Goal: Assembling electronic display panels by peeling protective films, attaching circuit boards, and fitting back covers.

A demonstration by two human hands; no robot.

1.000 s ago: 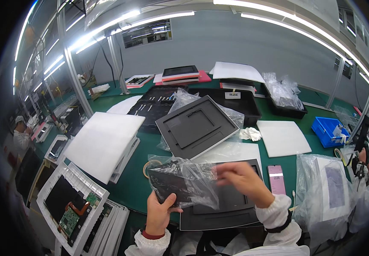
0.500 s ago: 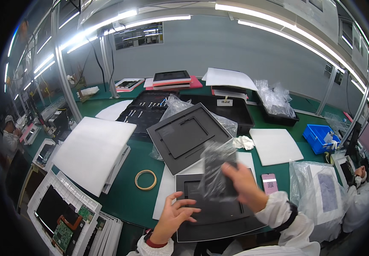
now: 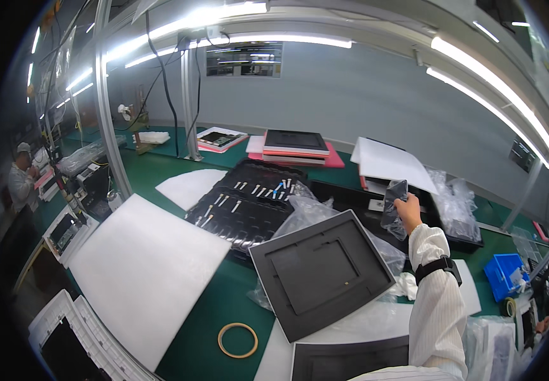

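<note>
Stretched far forward, my right hand (image 3: 409,213) grips a dark flat part in a clear plastic bag (image 3: 393,204). The bagged part hangs on edge above a black bin (image 3: 358,214) at the back right. A dark grey panel with a recessed rectangle (image 3: 316,274) lies tilted in front of the bin. Closer to me, a second dark panel (image 3: 351,363) is partly cut off by the lower edge. My left hand is out of the picture.
A tape roll (image 3: 237,340) lies on the green table beside a large white foam sheet (image 3: 154,273). Behind are a black tray with small connectors (image 3: 249,197) and stacked panels (image 3: 295,142). A blue basket (image 3: 504,277) stands right; people work at both sides.
My right hand has carried the bagged part from above the near panel forward to the black bin. My left hand has left the picture. The view has turned upward and shifted.
</note>
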